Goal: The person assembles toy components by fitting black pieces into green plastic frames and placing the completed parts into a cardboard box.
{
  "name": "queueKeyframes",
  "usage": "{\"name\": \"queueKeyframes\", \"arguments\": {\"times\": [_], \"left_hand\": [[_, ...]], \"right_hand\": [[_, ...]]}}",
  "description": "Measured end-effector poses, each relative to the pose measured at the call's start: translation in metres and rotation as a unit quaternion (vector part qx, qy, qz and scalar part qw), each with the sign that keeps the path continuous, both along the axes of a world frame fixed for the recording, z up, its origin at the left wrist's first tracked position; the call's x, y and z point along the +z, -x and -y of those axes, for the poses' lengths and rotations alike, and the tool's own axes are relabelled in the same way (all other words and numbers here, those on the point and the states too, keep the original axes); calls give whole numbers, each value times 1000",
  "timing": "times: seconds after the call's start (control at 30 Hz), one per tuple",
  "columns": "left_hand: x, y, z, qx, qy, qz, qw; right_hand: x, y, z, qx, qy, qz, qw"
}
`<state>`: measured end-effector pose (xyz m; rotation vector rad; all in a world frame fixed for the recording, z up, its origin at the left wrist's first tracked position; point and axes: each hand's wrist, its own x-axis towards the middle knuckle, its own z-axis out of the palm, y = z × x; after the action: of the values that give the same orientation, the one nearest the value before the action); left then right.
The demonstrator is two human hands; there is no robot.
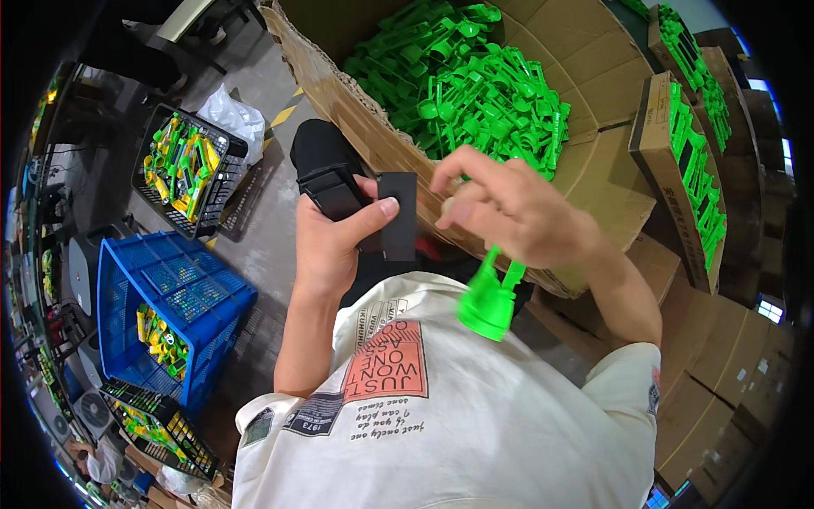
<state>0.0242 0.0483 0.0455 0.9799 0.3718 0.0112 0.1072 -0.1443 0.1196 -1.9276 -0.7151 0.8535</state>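
Note:
My left hand [326, 242] is closed around several thin black rectangular plates [402, 233]. Its thumb presses on the front plate, which sticks out to the right, while the rest of the stack [331, 192] shows behind the fingers. Just to the right, my right hand [521, 212] has its fingers curled and is slightly blurred. From under that hand hangs a bright green plastic part [487, 310] with a wide round end and narrow prongs; the hand grips its upper end, mostly hidden by the palm. The two hands are close together but apart.
A large cardboard box [593, 76] ahead holds a heap of green plastic parts [492, 102]. More green parts fill a carton [678, 178] at the right. On the left floor stand a black crate [203, 222] and a blue crate [199, 297] with yellow-green pieces, beside a white plastic bag [233, 119].

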Motion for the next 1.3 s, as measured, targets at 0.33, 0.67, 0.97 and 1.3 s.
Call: {"name": "queueKeyframes", "arguments": {"times": [0.33, 0.67, 0.97, 1.3], "left_hand": [[4, -1, 14, 75, -353, 120, 925], [6, 0, 16, 71, -591, 307, 742], [6, 2, 9, -2, -578, 340, 741], [-1, 5, 15, 31, -580, 296, 758]], "right_hand": [[-29, 16, -4, -41, -34, 177, 983], [-30, 15, -2, -54, -35, 169, 984], [-33, 10, 2, -63, -86, 119, 987], [-26, 13, 1, -72, -65, 105, 990]]}}
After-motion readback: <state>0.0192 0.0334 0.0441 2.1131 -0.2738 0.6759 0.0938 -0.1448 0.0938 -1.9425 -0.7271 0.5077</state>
